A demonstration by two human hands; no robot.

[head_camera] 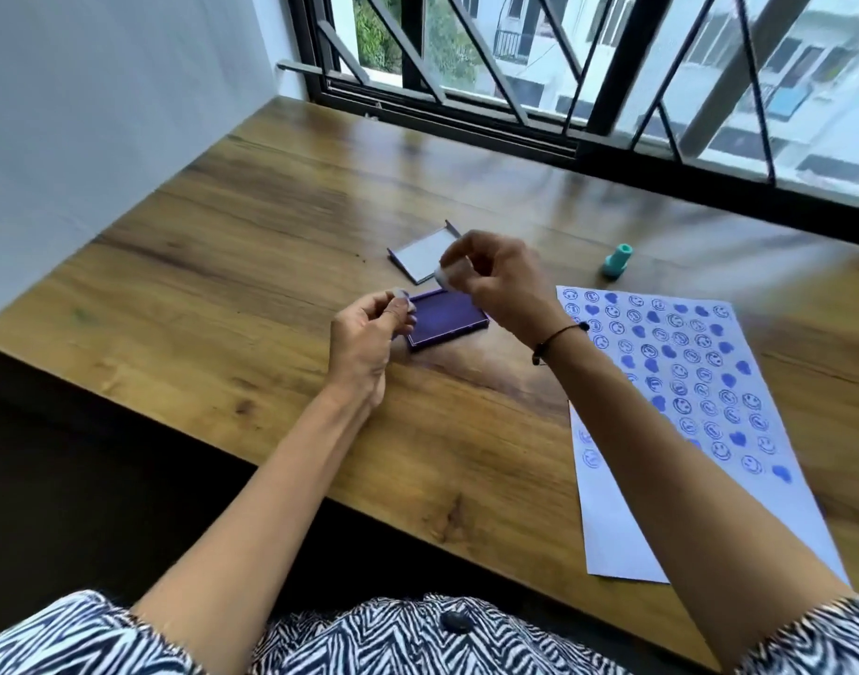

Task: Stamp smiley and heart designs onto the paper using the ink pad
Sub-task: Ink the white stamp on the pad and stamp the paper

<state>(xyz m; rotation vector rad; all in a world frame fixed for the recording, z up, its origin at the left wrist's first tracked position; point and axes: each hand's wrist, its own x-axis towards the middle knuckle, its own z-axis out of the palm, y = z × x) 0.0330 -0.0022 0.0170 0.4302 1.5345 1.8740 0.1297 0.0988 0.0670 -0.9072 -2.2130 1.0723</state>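
Wooden counter (271, 246) is carrying the paper (627, 528), mostly filled with blue smileys and hearts, right of the open purple ink pad (447, 321); teal stamp (616, 261) is standing behind. Right hand (495, 280) is pinching a small pale stamp (449, 275) over the pad, left hand (369, 338) is gripping something small, likely its cap. Best pressing flat, lightly, then aiming for the bare lower-left paper.

Between the hands (369, 333) lies a purple ink pad (444, 321). Right of them, white paper (661, 406) carries blue smileys and hearts — beyond it a teal stamp (616, 262). Brown wood-grain counter (223, 265); black-and-white zebra-striped sleeves (52, 640) — nearest the body.
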